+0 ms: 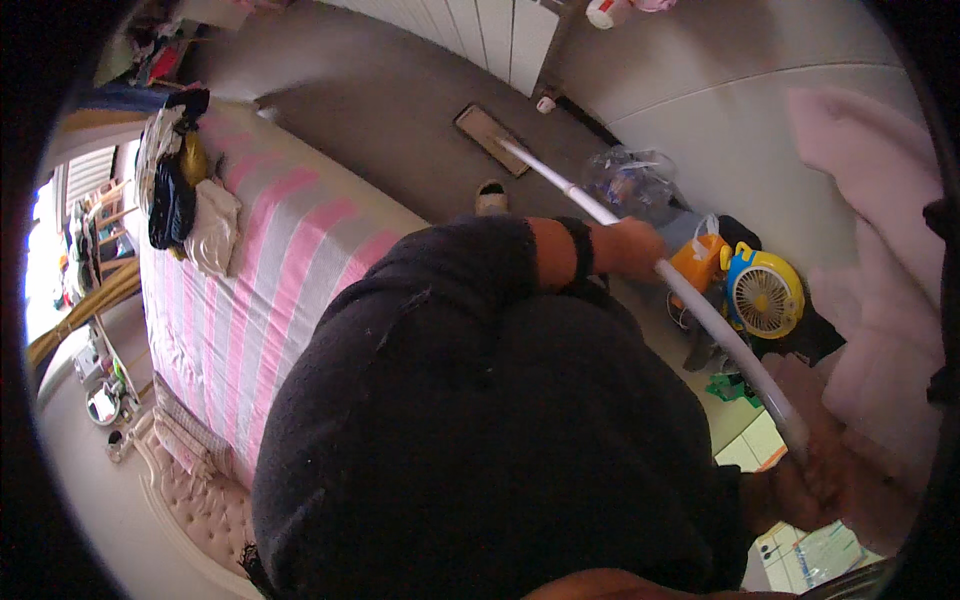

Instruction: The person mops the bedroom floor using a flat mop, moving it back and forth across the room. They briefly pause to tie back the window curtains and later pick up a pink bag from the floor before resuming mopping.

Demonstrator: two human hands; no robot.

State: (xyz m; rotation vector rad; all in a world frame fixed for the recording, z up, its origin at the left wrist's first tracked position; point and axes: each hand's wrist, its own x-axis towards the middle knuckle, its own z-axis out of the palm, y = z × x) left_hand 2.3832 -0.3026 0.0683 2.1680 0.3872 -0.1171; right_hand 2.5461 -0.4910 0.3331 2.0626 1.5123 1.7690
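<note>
A flat mop with a rectangular head [491, 139] rests on the dull brown floor, and its white pole [701, 304] slants down to the right across the view. My left hand [637, 247], with a dark band at the wrist, is closed around the middle of the pole. Towards the lower right, my right hand [810, 484] grips the pole's upper end; its fingers are dim and partly blurred. One light slipper [492, 201] shows on the floor just below the mop head. My dark shirt fills the middle of the view.
Left stands a bed with a pink-and-grey striped cover [285, 255] and piled clothes [172, 195]. Along the right wall are a clear plastic bag [634, 180], an orange bag [697, 262] and a yellow-and-blue fan [763, 295]. A white slatted panel [487, 37] stands at the top.
</note>
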